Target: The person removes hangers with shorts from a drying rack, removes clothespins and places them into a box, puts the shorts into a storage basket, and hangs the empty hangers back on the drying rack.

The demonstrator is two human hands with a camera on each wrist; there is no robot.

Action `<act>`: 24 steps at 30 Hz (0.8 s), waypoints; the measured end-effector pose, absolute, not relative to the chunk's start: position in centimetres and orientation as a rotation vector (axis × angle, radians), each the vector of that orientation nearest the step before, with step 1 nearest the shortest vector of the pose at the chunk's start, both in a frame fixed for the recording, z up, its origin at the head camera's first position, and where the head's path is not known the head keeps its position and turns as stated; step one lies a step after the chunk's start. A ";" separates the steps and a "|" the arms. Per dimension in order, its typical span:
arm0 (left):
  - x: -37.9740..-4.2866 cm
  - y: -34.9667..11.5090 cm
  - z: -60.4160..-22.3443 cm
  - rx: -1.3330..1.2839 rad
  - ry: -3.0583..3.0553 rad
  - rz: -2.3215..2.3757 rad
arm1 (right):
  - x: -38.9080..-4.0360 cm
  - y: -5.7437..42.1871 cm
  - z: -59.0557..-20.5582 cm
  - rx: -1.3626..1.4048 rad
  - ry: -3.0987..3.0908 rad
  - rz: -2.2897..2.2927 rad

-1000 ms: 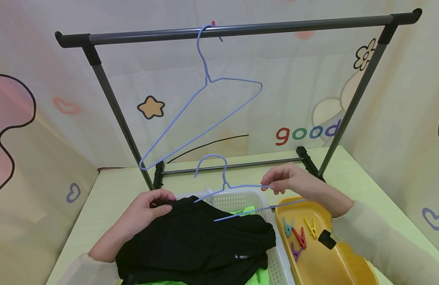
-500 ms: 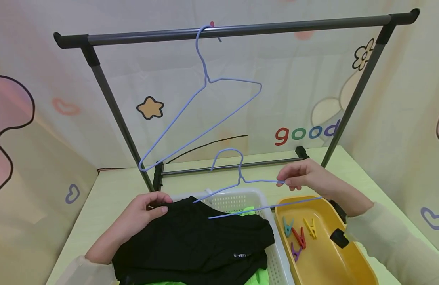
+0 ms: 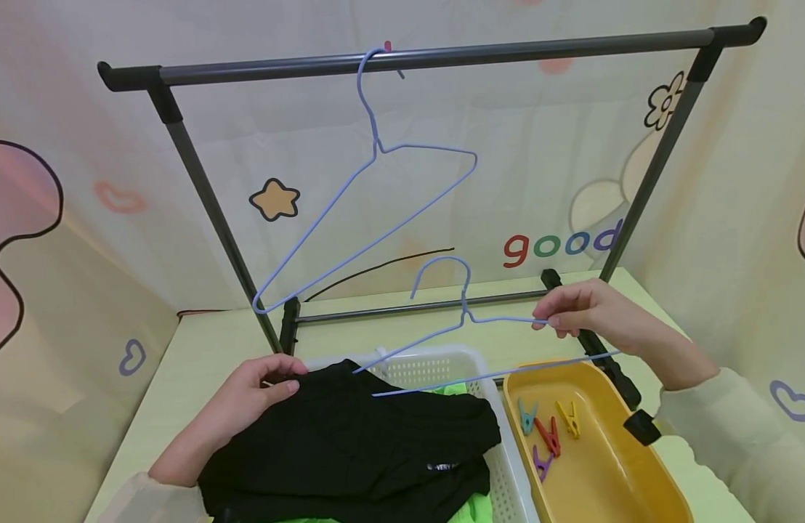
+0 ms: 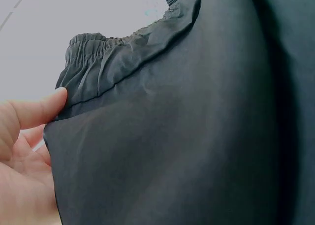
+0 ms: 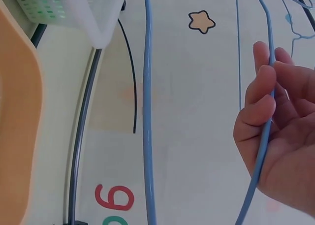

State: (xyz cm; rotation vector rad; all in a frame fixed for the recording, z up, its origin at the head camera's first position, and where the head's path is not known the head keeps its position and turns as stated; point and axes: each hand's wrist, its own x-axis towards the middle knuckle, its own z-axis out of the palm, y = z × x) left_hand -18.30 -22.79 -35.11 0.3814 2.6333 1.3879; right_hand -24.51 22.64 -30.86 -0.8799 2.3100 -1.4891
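My left hand (image 3: 261, 396) pinches black shorts (image 3: 370, 450) at the waistband; the left wrist view has the thumb on the front of the gathered elastic (image 4: 88, 57) and the fingers partly hidden behind the cloth. The shorts lie over a white basket (image 3: 464, 363). On the right, my right hand (image 3: 592, 312) grips one arm of a blue wire hanger (image 3: 464, 316), thumb and curled fingers around the wire in the right wrist view. The hanger's left end is hidden in the waist opening; its hook points up.
A second blue hanger (image 3: 366, 171) hangs on the dark rail (image 3: 507, 52) of a rack behind. Bright green cloth (image 3: 474, 508) shows under the shorts. Beside the basket, a yellow tray (image 3: 612, 465) holds several clothespins (image 3: 549, 436), with a black piece (image 3: 641, 427) at its rim.
My right hand has moved right and slightly up with the hanger, drawing its hook and shoulder the same way. The left hand has shifted slightly left with the waistband.
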 end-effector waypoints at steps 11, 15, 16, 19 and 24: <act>-18.1 -24.1 -35.5 0.362 2.634 1.324 | -24.5 25.3 -29.7 -0.964 2.322 -1.542; -18.0 -24.4 -35.6 0.360 2.624 1.328 | -24.5 26.2 -29.2 -0.956 2.364 -1.537; -17.9 -24.5 -35.6 0.354 2.622 1.327 | -24.5 26.4 -29.1 -0.952 2.371 -1.541; -17.8 -24.7 -35.6 0.352 2.616 1.321 | -24.5 27.0 -28.7 -0.936 2.389 -1.572; -17.5 -25.2 -35.8 0.334 2.584 1.321 | -24.5 27.8 -27.9 -0.839 2.473 -1.591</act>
